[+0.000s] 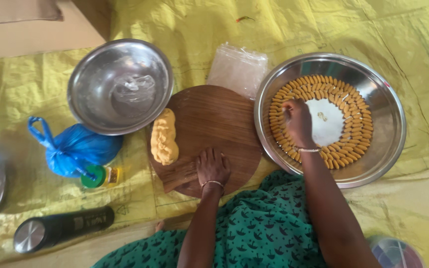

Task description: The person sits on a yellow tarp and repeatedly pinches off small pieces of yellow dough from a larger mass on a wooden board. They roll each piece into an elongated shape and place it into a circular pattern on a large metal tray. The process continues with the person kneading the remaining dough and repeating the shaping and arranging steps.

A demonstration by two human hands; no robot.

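Your right hand [298, 121] is over the big steel tray [384, 149], fingertips pinched on a small yellow piece [288, 107] at the ring of pieces [356, 129]. Your left hand [212, 167] lies flat, fingers together, on the round wooden board [214, 119], touching a ridged wooden paddle [178, 177] (gripped or merely pressed, you cannot tell). The dough lump [164, 137] sits on the board's left edge, beside the steel bowl [120, 85].
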